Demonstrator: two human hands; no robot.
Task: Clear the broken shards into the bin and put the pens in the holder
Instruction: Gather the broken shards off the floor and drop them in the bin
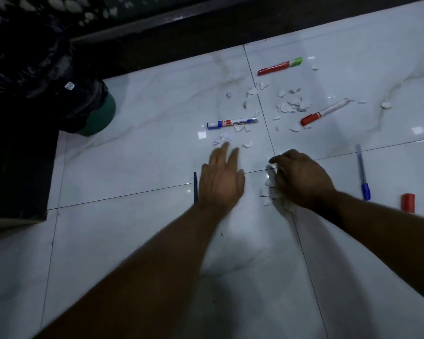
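Note:
White shards (290, 106) lie scattered over the white floor tiles. My left hand (222, 178) reaches forward with straight fingers toward small shards (224, 137) below a blue whiteboard marker (231, 123). My right hand (301, 178) curls its fingers over a heap of shards (269, 192). A red marker with a green cap (279, 66) lies at the back, and a red-capped white marker (324, 115) lies to the right. A blue pen (362, 172) lies at the right, and a dark pen (195, 187) shows beside my left wrist.
A green bin lined with a black bag (93, 111) stands at the left by a dark wall base. A red cap-like piece (408, 203) lies at the far right. A dark object (17, 172) fills the left edge.

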